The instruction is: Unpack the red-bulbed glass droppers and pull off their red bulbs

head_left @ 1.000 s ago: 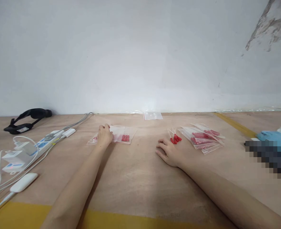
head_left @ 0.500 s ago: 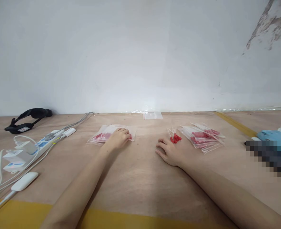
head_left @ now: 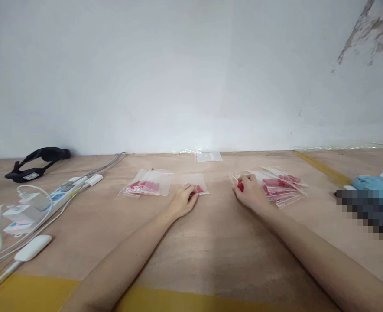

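My left hand point(head_left: 184, 201) is closed on the near edge of a small clear zip bag point(head_left: 194, 180) with red pieces in it, flat on the table. A stack of similar zip bags point(head_left: 160, 180) lies to its left, red slim pieces point(head_left: 146, 186) showing through. My right hand point(head_left: 250, 190) curls its fingers over a small bunch of red-ended pieces point(head_left: 240, 186) with thin pale tips; the hand covers most of them. Beside that hand, on its right, another fanned pile of zip bags point(head_left: 285, 199) holds more red pieces.
A lone zip bag point(head_left: 209, 156) lies by the wall. Left are a black strap-like headset point(head_left: 37, 162), a power strip point(head_left: 56, 197) with cables and a white oval device point(head_left: 33, 248). A light-blue packet point(head_left: 373, 188) and a blurred dark object point(head_left: 363, 208) lie right.
My left hand has moved right from the left stack, bringing one zip bag to the middle. My right hand has shifted right and closed over the red-ended pieces.
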A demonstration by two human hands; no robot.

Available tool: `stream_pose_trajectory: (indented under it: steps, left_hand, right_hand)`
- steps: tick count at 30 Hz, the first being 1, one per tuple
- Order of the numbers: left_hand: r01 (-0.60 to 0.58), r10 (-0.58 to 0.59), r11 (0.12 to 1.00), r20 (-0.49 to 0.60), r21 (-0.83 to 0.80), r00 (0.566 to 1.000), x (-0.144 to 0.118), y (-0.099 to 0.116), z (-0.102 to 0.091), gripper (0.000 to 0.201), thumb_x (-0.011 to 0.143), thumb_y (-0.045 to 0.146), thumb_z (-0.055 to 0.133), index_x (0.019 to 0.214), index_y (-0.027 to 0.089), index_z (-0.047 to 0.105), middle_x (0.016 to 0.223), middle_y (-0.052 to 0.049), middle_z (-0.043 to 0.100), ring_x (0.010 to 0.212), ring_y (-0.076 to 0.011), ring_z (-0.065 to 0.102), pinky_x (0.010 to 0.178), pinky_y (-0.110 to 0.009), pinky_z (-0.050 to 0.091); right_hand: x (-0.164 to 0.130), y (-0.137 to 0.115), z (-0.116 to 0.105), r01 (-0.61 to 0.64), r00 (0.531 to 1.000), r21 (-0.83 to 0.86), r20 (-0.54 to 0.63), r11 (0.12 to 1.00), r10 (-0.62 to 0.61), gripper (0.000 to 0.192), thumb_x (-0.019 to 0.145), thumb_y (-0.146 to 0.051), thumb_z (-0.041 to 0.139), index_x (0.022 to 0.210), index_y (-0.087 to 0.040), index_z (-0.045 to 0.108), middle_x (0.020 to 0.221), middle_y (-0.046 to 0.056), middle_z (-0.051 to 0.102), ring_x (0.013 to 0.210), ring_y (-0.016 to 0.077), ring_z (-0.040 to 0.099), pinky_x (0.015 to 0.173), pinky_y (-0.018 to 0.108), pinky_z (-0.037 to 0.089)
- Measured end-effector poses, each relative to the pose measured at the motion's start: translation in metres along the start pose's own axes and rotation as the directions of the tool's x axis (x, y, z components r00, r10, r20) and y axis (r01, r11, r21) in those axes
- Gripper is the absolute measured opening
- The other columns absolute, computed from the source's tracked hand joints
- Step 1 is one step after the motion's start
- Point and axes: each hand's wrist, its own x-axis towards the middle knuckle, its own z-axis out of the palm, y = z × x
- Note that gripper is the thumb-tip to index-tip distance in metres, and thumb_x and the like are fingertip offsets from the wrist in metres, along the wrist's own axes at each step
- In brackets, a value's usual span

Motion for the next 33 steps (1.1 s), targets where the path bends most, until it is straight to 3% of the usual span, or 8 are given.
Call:
stream_pose_trajectory:
  steps: [4,9,11,13,16,19,24,33]
  left_hand:
    - [-0.016,0.015,0.998,-0.017,-0.057,1.0,0.003,-0.005,0.001,0.011,0.083,0.015,0.041,0.079,0.017,0.052,0.084,-0.004,0.056,0.078,-0.0142,0.053,0.072,-0.027,0.042]
    - [0.032,-0.036,0.995,-0.049,-0.095,0.998,0.007,-0.007,0.003,0.009,0.081,0.016,0.044,0.077,0.017,0.051,0.086,-0.004,0.055,0.081,-0.0147,0.052,0.074,-0.028,0.041]
    - [0.067,-0.072,0.99,-0.034,-0.122,0.997,0.009,-0.007,0.005,0.009,0.081,0.017,0.044,0.075,0.017,0.051,0.086,-0.004,0.055,0.082,-0.0149,0.052,0.075,-0.028,0.041]
    - [0.102,-0.104,0.981,-0.007,-0.162,0.995,0.011,-0.006,0.007,0.01,0.081,0.018,0.044,0.074,0.016,0.051,0.086,-0.004,0.056,0.081,-0.0147,0.052,0.074,-0.028,0.042]
    - [0.129,-0.129,0.967,0.017,-0.221,0.992,0.013,-0.003,0.012,0.011,0.081,0.018,0.044,0.074,0.016,0.051,0.087,-0.004,0.057,0.081,-0.0145,0.053,0.074,-0.028,0.043]
    - [0.133,-0.131,0.963,0.025,-0.236,0.991,0.014,-0.001,0.014,0.011,0.082,0.018,0.044,0.074,0.016,0.052,0.086,-0.004,0.057,0.081,-0.0145,0.053,0.074,-0.028,0.043]
    - [0.122,-0.121,0.962,0.019,-0.242,0.992,0.013,-0.001,0.015,0.011,0.08,0.017,0.046,0.072,0.015,0.054,0.088,-0.005,0.058,0.082,-0.0149,0.054,0.074,-0.028,0.043]
    - [0.125,-0.129,0.963,0.0,-0.238,0.992,0.013,-0.002,0.018,0.012,0.078,0.016,0.047,0.068,0.016,0.054,0.085,-0.004,0.058,0.079,-0.0142,0.055,0.07,-0.027,0.044]
  right_hand:
    - [0.012,0.014,-0.001,-0.079,0.996,0.113,0.036,0.99,0.076,0.028,0.078,-0.022,0.041,0.102,-0.014,0.053,0.102,0.012,0.054,0.086,0.0194,0.054,0.069,0.027,0.037]
    - [0.014,0.018,-0.009,-0.137,0.989,0.018,0.052,0.99,0.136,0.029,0.079,-0.021,0.039,0.102,-0.015,0.055,0.097,0.012,0.059,0.083,0.0241,0.055,0.066,0.032,0.036]
    - [0.01,0.012,-0.01,-0.054,0.998,-0.002,-0.013,0.999,0.054,0.023,0.078,-0.022,0.042,0.092,-0.016,0.059,0.094,0.012,0.06,0.086,0.0252,0.053,0.068,0.033,0.035]
    - [0.005,0.001,-0.008,0.14,0.988,0.061,-0.075,0.988,-0.135,0.019,0.079,-0.025,0.044,0.084,-0.017,0.061,0.09,0.01,0.061,0.088,0.0234,0.051,0.073,0.033,0.035]
    - [-0.004,-0.022,-0.003,0.456,0.889,0.174,-0.131,0.873,-0.438,0.018,0.08,-0.028,0.048,0.084,-0.018,0.062,0.085,0.007,0.061,0.085,0.0197,0.05,0.077,0.032,0.033]
    - [-0.009,-0.041,0.006,0.616,0.787,0.147,-0.153,0.774,-0.597,0.017,0.081,-0.025,0.048,0.088,-0.02,0.063,0.087,0.006,0.06,0.085,0.0186,0.048,0.076,0.032,0.03]
    - [-0.003,-0.05,0.024,0.684,0.724,0.044,-0.161,0.728,-0.671,0.018,0.083,-0.02,0.045,0.078,-0.021,0.063,0.082,0.004,0.06,0.082,0.0166,0.046,0.072,0.032,0.026]
    - [0.001,-0.059,0.038,0.686,0.721,0.077,-0.213,0.724,-0.66,0.014,0.083,-0.023,0.048,0.077,-0.018,0.06,0.083,0.004,0.06,0.082,0.0161,0.044,0.071,0.032,0.025]
